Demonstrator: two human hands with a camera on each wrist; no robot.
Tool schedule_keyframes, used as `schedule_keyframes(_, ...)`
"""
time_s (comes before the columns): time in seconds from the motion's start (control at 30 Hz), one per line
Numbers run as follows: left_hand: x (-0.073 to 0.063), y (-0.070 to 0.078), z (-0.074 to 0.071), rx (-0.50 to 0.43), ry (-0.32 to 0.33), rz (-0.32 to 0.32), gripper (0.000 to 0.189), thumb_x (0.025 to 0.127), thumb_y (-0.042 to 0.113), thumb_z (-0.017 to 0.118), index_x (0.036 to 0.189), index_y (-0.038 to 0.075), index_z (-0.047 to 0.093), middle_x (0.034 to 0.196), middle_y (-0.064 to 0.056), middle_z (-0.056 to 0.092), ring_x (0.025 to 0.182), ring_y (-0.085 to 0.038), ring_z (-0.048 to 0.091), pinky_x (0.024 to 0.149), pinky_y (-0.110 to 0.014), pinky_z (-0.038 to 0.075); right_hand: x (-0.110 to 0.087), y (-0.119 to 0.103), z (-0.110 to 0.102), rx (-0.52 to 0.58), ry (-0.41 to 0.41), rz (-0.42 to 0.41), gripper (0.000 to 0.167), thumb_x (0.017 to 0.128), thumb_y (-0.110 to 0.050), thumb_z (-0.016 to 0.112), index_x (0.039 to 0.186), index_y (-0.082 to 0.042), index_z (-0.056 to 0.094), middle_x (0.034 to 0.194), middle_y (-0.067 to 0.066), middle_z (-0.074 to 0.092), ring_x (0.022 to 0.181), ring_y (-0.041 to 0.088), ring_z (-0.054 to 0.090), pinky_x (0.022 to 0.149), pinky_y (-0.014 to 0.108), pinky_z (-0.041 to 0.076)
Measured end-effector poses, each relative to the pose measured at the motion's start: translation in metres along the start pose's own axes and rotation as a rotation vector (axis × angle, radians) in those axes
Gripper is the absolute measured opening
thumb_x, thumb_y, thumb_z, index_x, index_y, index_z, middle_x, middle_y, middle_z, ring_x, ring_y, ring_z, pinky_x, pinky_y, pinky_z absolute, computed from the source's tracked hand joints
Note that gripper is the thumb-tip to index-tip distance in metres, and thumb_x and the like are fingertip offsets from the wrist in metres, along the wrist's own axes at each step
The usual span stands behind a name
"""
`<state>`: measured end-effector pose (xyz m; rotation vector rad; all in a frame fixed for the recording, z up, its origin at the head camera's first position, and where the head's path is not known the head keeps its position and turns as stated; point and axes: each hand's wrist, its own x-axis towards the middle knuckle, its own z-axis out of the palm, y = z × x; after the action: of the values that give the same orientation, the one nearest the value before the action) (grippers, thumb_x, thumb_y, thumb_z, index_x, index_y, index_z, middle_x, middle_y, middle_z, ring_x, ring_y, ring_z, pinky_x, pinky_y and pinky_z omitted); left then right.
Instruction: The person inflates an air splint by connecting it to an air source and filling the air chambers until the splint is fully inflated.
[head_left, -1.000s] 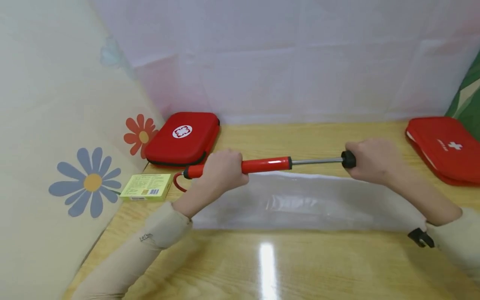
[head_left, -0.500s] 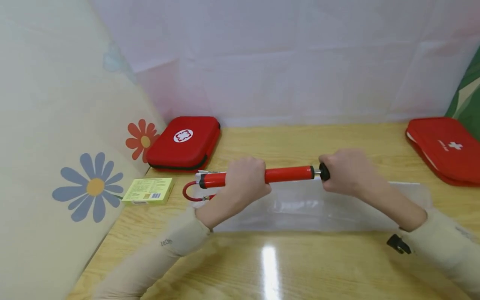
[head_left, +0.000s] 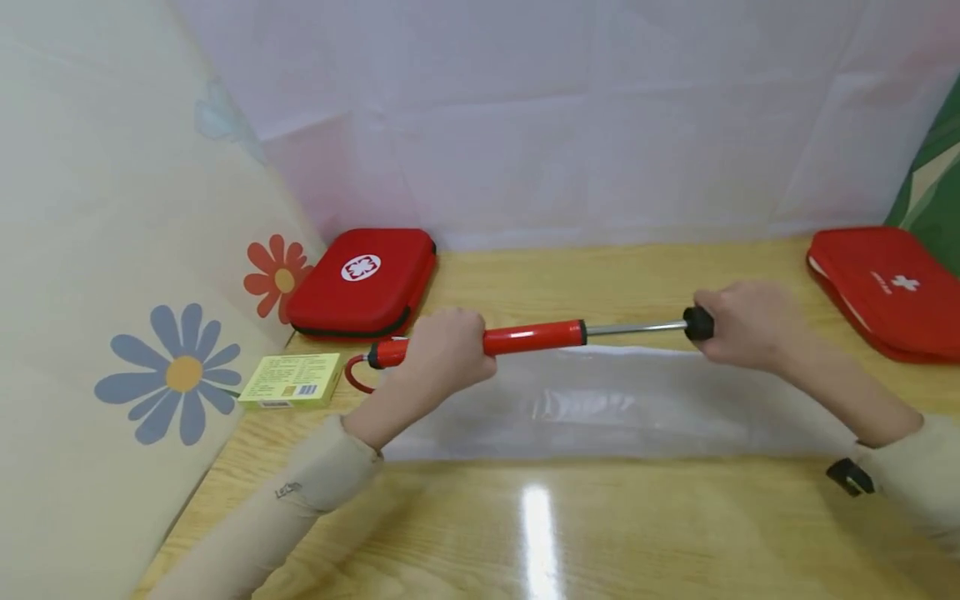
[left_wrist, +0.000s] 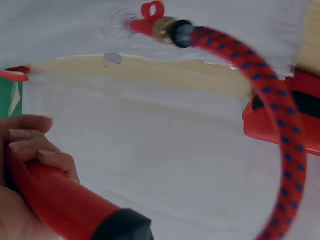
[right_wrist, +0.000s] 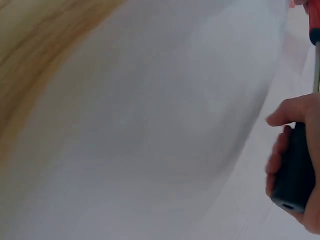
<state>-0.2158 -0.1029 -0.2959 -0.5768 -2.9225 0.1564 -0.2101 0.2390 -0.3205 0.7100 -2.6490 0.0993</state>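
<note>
My left hand (head_left: pixel 444 354) grips the red barrel of a hand air pump (head_left: pixel 534 336), held nearly level above the table. The right hand (head_left: pixel 750 325) holds the pump's black handle (right_wrist: pixel 296 175), and the metal rod (head_left: pixel 636 328) is drawn well out of the barrel. From the barrel's left end a red hose with blue dots (left_wrist: pixel 282 115) curves round. In the left wrist view it runs through a brass fitting (left_wrist: pixel 162 30) and red tip to the valve of a translucent plastic inflatable (head_left: pixel 600 408). That inflatable lies flat and long under the pump, partly hidden by my left arm.
A red zip case (head_left: pixel 360 283) with a white emblem sits back left, a yellow-green box (head_left: pixel 291 379) in front of it. Another red first-aid pouch (head_left: pixel 892 292) lies at the right. Walls stand behind and left of the wooden table (head_left: pixel 600 533).
Half a second ago the rod was pushed nearly all the way in and the hands were close together. They have since moved apart, drawing the rod out again, as it was one second ago.
</note>
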Motion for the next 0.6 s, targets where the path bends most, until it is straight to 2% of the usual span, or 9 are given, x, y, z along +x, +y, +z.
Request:
schedule_keyframes(0.07, 0.000, 0.002, -0.002, 0.003, 0.021, 0.021, 0.023, 0.071, 0.026, 0.070, 0.061, 0.012, 0.055, 0.050, 0.000, 0.050, 0.047, -0.019, 0.049, 0.040, -0.033, 0.041, -0.002, 0.000, -0.002, -0.020, -0.003, -0.009, 0.025, 0.063, -0.020, 0.071, 0.067, -0.015, 0.047, 0.051, -0.005, 0.038, 0.045, 0.017, 0.036, 0.041, 0.034, 0.029)
schedule_keyframes(0.17, 0.001, 0.012, -0.005, -0.008, 0.031, 0.053, 0.022, 0.071, 0.028, 0.070, 0.062, 0.013, 0.056, 0.051, 0.001, 0.050, 0.046, -0.017, 0.049, 0.040, -0.030, 0.040, 0.000, -0.011, 0.001, -0.034, 0.004, -0.029, 0.022, 0.062, -0.020, 0.069, 0.068, -0.014, 0.049, 0.051, -0.005, 0.037, 0.045, 0.015, 0.034, 0.042, 0.033, 0.028)
schedule_keyframes(0.4, 0.004, 0.037, -0.006, 0.002, 0.057, 0.056, 0.023, 0.071, 0.028, 0.071, 0.060, 0.014, 0.056, 0.049, 0.003, 0.049, 0.045, -0.016, 0.048, 0.039, -0.029, 0.038, 0.009, -0.044, 0.004, -0.005, -0.014, -0.035, 0.019, 0.063, -0.016, 0.069, 0.068, -0.012, 0.051, 0.050, -0.005, 0.039, 0.045, 0.013, 0.035, 0.042, 0.029, 0.029)
schedule_keyframes(0.6, 0.008, 0.047, -0.007, -0.029, 0.077, 0.083, 0.021, 0.074, 0.031, 0.070, 0.067, 0.013, 0.061, 0.053, 0.002, 0.052, 0.045, -0.016, 0.049, 0.040, -0.028, 0.038, 0.018, -0.057, 0.000, -0.035, 0.050, -0.096, 0.017, 0.065, -0.013, 0.066, 0.067, -0.013, 0.049, 0.048, -0.005, 0.035, 0.043, 0.012, 0.032, 0.042, 0.027, 0.025)
